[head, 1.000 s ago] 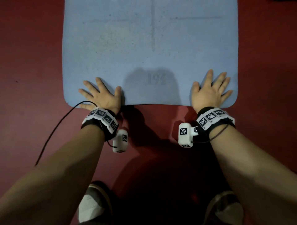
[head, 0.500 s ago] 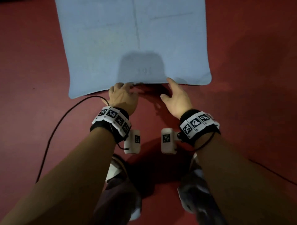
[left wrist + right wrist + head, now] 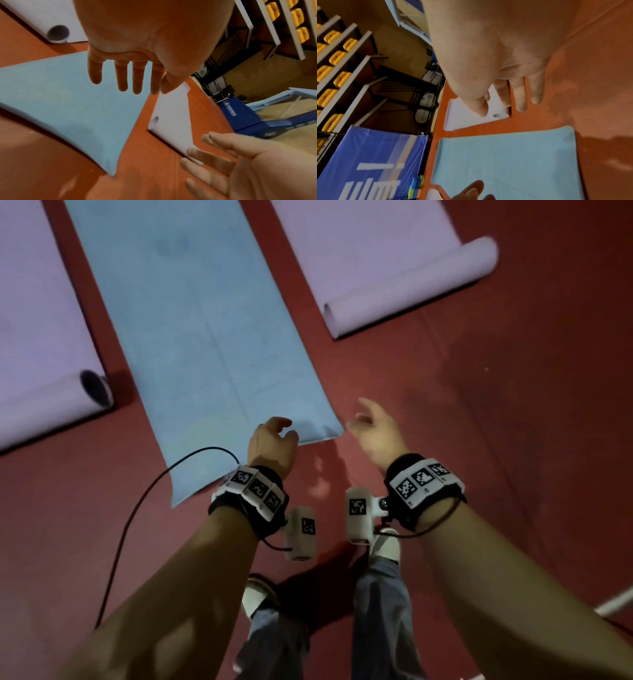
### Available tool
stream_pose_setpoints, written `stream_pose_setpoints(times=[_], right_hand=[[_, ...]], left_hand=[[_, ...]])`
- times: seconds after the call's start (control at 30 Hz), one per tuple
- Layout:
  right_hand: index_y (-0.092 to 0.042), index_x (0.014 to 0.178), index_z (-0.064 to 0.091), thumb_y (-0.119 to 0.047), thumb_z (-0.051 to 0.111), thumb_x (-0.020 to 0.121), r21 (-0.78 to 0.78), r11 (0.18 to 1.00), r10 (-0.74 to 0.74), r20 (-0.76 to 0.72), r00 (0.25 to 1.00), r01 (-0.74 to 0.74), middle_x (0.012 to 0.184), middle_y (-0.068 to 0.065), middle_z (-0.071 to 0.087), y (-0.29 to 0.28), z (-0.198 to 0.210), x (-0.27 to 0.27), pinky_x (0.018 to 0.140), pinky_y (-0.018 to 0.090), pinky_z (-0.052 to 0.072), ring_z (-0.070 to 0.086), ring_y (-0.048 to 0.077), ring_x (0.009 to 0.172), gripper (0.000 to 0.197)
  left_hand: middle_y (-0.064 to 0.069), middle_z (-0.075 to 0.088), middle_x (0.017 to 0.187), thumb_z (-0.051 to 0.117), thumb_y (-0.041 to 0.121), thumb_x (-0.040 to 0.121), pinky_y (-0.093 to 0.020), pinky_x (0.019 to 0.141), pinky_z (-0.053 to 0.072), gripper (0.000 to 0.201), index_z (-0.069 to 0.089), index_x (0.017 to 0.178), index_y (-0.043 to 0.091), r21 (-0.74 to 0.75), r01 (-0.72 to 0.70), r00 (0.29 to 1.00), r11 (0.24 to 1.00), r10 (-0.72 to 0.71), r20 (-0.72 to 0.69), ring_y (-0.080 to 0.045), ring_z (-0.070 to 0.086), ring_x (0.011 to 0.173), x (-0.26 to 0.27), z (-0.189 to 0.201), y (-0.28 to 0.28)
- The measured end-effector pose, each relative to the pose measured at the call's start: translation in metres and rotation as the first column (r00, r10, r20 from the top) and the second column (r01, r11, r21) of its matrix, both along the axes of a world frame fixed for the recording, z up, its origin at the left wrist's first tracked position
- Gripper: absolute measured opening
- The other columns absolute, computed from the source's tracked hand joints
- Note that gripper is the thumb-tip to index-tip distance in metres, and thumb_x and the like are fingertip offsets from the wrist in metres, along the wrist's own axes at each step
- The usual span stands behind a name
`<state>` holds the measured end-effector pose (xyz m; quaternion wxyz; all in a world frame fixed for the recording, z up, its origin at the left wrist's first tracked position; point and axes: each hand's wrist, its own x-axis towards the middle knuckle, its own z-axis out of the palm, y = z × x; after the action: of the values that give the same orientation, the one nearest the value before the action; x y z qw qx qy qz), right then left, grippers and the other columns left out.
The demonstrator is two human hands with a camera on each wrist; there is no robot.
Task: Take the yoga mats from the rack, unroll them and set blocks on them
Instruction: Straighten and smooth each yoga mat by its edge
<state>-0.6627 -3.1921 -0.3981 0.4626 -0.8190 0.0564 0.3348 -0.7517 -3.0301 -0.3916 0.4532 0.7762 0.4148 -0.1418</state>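
A person stands over a dark red floor (image 3: 513, 440), seen from a head camera looking down at both bare forearms. A blue yoga mat (image 3: 205, 330) lies unrolled and flat on the floor, running away from the feet. Its near short edge sits just ahead of the left hand (image 3: 272, 445), which hangs above it with fingers loosely curled, holding nothing. The right hand (image 3: 375, 436) is just beside the mat's near right corner, over bare floor, fingers spread and relaxed, also holding nothing.

Two lilac mats flank the blue one. The left lilac mat (image 3: 37, 337) and the right lilac mat (image 3: 376, 261) each end in a curled roll at the near end, so neither looks fully unrolled. No blocks are visible in any view. A thin black cable (image 3: 144, 494) loops from the left wrist band across the floor.

The mats look thin, soft and light, with a matte surface that probably grips the floor instead of sliding. The curled ends appear to spring back, so they likely need flattening with both palms, one at each corner of the short edge. To shift a mat, pinching the short edge near both corners seems best; a one-handed pull would probably skew it.
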Motion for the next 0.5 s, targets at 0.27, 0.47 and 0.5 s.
stream_pose_setpoints(times=[0.27,0.47,0.5], right_hand=[[-0.017,0.139,0.051,-0.015,0.063,0.093,0.029,0.99,-0.138,0.084,0.987,0.136,0.113,0.003,0.06,-0.132,0.109,0.105,0.092,0.022,0.041,0.057,0.014,0.105,0.048],[-0.021,0.139,0.051,-0.019,0.063,0.092,0.024,0.984,-0.176,0.083,0.981,0.175,0.117,0.002,0.061,-0.229,0.141,0.175,0.1,0.034,0.048,0.059,0.016,0.106,0.048],[-0.021,0.138,0.051,-0.019,0.064,0.092,0.024,0.982,-0.191,0.085,0.978,0.189,0.118,0.004,0.063,-0.242,0.142,0.188,0.1,0.037,0.048,0.06,0.018,0.106,0.048]], left_hand=[[-0.004,0.068,0.11,0.057,0.02,0.088,-0.028,0.088,0.048,0.025,0.068,0.111,0.019,-0.088,-0.004,0.987,0.996,0.018,0.162,-0.025,0.063,0.103,0.138,0.1,-0.106],[-0.008,0.068,0.114,0.06,0.013,0.09,-0.033,0.09,0.051,0.024,0.07,0.112,0.015,-0.082,0.052,0.987,0.995,-0.038,0.157,-0.028,0.063,0.104,0.224,0.121,-0.194],[-0.008,0.068,0.115,0.061,0.013,0.09,-0.033,0.094,0.049,0.025,0.069,0.114,0.014,-0.084,0.058,0.985,0.995,-0.043,0.165,-0.027,0.062,0.106,0.239,0.122,-0.206]])
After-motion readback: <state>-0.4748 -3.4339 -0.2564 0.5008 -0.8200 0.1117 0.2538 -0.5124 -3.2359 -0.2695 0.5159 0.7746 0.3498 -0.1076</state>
